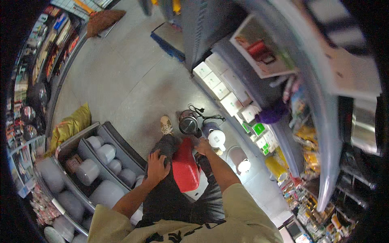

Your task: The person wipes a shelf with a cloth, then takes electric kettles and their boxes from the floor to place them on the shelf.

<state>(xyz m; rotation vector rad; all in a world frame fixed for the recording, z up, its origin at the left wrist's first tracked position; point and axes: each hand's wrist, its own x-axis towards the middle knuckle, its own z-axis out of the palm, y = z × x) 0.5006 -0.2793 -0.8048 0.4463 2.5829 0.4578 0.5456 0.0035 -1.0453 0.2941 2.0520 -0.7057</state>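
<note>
My left hand rests on my left thigh in dark trousers, its fingers a little apart and holding nothing. My right hand is curled at the end of the dark handle of a round, black-topped vessel, perhaps a kettle. Whether the fingers grip that handle or only lie by it is unclear. A red and white plastic object lies between my thighs. Just right of my right hand is a white-lidded kettle with a spout. Beyond the vessel, a black power cord with a plug trails across the floor.
Another round vessel with a white part stands at the right. White boxes line a shelf on that side. Grey bins of white containers flank me on the left, beside a yellow bag. A broom stands far left on the tiled floor.
</note>
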